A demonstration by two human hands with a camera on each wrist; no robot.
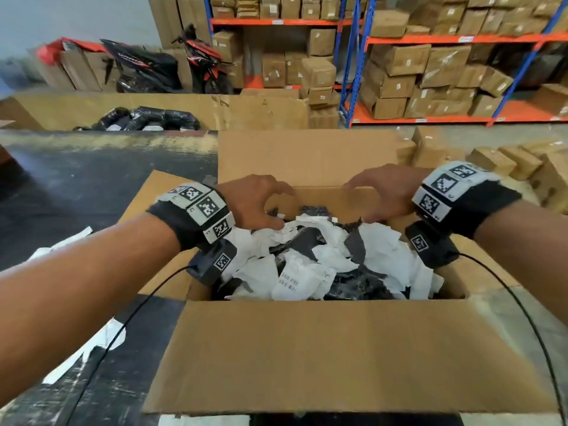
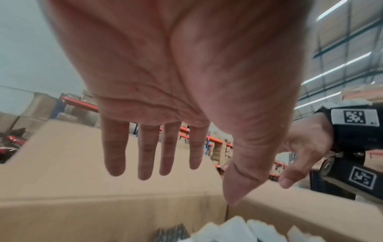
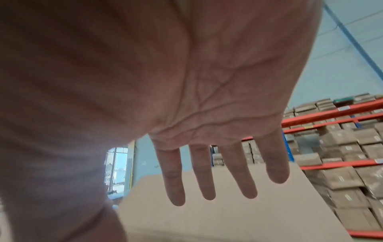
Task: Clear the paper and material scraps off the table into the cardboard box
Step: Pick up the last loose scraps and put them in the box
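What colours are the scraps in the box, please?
White and black scraps, clearest in the head view.

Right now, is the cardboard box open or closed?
Open. The cardboard box has its flaps folded outward, and white and dark scraps lie visible inside it, below both open hands.

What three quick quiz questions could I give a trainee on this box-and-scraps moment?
1. True or false: the left hand grips a wad of scraps.
2. Multiple choice: the torn white paper and dark material scraps in the open brown cardboard box are A) a few pieces on its floor, B) a heap filling the opening, C) absent.
3. Fill in: white paper scraps still lie on the black ____, left of the box.

Key:
1. False; both it and the right hand hover over the box, fingers spread, holding nothing.
2. B
3. table
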